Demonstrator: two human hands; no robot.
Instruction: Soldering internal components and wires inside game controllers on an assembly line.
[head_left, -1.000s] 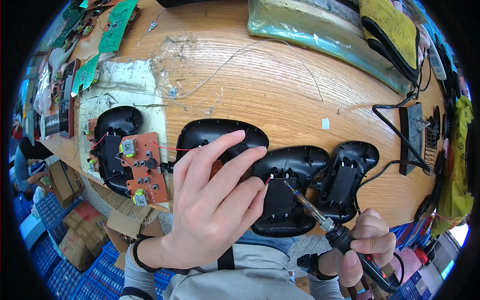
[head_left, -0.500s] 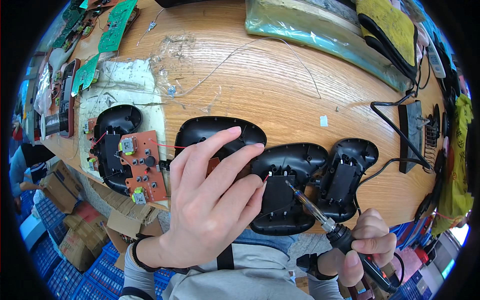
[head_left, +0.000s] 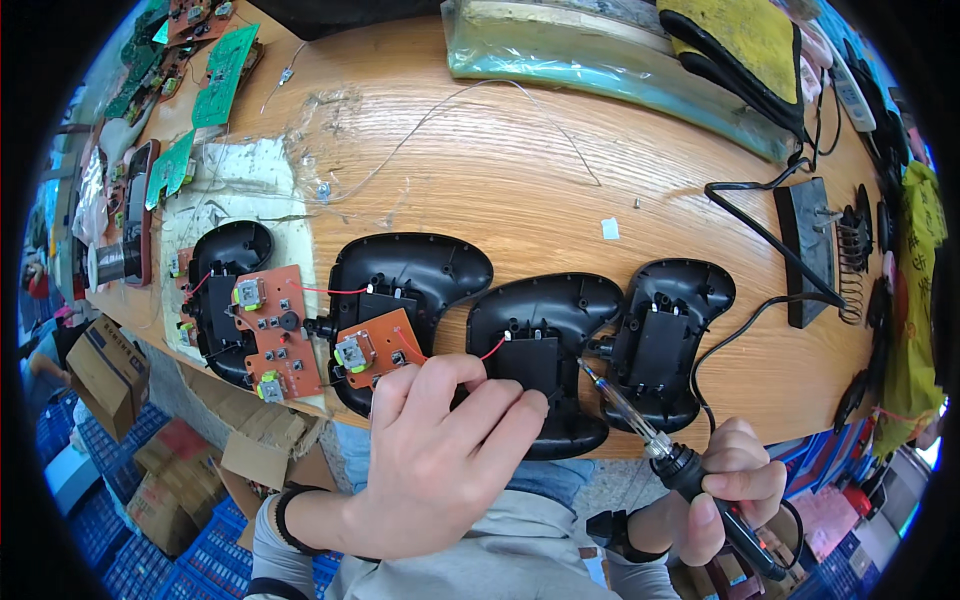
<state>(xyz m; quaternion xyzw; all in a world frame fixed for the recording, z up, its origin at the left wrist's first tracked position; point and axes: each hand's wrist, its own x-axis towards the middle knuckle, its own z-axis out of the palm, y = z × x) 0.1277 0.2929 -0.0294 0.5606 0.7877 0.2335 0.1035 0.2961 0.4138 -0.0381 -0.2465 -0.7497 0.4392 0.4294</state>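
Note:
Several black game controller half-shells lie in a row along the table's near edge. My left hand [head_left: 450,450] is closed, its curled fingers over the near side of the third shell [head_left: 575,295]; whatever they pinch is hidden under them. A red wire runs from that shell's battery box toward a brown circuit board [head_left: 375,345], which rests on the second shell [head_left: 450,260]. In my right hand [head_left: 735,490] is a soldering iron [head_left: 680,470], its tip pointing up and left beside the third shell. The fourth shell [head_left: 680,290] is just beyond the iron.
At the left, a brown board [head_left: 285,340] with green-and-grey parts overlaps another shell [head_left: 235,245]. A black iron stand [head_left: 805,250] with a coil and cable sits at the right. Clear-wrapped material [head_left: 600,80] and a yellow-black glove [head_left: 735,45] lie at the back.
My left hand has drawn back and down from the third shell's upper wire joint, its fingers now curled, uncovering the second shell and its board. The iron stays in my right hand.

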